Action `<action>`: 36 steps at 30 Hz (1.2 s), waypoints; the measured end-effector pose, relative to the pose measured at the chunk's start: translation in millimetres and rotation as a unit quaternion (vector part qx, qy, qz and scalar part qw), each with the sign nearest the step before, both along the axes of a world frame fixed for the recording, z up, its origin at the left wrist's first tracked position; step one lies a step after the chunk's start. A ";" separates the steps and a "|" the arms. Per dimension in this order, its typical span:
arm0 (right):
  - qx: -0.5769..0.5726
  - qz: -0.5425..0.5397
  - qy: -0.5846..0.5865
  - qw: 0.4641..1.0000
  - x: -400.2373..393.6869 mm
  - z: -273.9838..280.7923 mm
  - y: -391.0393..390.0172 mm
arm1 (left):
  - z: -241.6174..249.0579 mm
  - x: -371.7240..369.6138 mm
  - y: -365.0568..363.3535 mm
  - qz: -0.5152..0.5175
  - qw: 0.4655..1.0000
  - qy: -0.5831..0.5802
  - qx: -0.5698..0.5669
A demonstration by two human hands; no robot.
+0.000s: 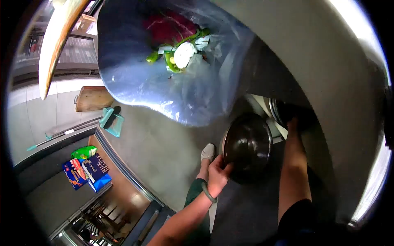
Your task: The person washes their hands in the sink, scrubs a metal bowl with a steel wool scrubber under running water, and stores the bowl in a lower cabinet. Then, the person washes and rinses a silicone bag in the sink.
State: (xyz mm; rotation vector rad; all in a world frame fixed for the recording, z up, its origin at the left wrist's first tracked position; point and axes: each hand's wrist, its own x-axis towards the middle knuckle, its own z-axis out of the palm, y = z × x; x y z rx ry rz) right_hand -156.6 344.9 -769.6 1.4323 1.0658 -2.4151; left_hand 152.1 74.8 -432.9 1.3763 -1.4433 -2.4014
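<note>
My left hand [218, 175], with a bracelet at the wrist, is closed on the near-left rim of a shiny metal bowl [248, 143]. The bowl is tilted, and its dark inside faces me. To the right, my right hand [292, 124] reaches into shadow under the grey counter, right at the rim of another metal vessel [274, 110]; its fingers are hidden in the dark. Beyond the bowl, a clear plastic bag [176, 98] lies spread, with green vegetable scraps [171, 63] and a crumpled white piece [184, 54] in it.
A grey countertop [328, 61] curves along the right. On the floor at left are a wooden board [94, 99], a teal dustpan [116, 127] and a long-handled tool [67, 131]. Colourful packages [88, 167] sit beyond a door track [127, 172]. A pale, pointed object [57, 45] overhangs top left.
</note>
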 end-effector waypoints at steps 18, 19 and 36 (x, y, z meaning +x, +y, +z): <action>0.286 0.189 -0.136 0.930 165.6 250.3 -89.3 | -53.7 -15.9 -22.3 0.097 0.994 0.034 0.035; 0.300 0.189 -0.164 0.921 180.2 252.0 -90.9 | -59.4 -14.9 -21.4 0.088 0.996 0.022 0.020; 0.008 0.421 -0.195 0.886 217.4 297.0 -87.8 | -36.9 8.2 -62.3 0.074 0.980 0.124 0.140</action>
